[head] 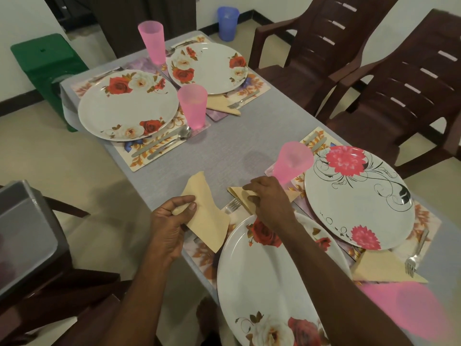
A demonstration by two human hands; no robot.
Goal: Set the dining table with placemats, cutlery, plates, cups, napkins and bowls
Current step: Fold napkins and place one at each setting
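My left hand (169, 226) pinches a beige napkin (207, 221) between thumb and fingers, holding it above the near-left table edge. My right hand (267, 198) rests with its fingers on a second folded beige napkin (239, 193), which lies beside a fork (232, 206) just above the nearest rose plate (269, 283). To the right sits a plate with pink flowers (359, 198) and a pink cup (291, 161). Two more rose plates (127, 106) (207, 68) stand at the far end on floral placemats (159, 148), each with a pink cup (192, 106) (152, 41).
Dark brown plastic chairs (374, 71) stand along the right side. A green stool (47, 63) is at the far left and a blue cup (228, 22) on the floor beyond the table. A grey tray (22, 236) sits on a chair at left. A blurred pink cup (409, 310) is at the bottom right.
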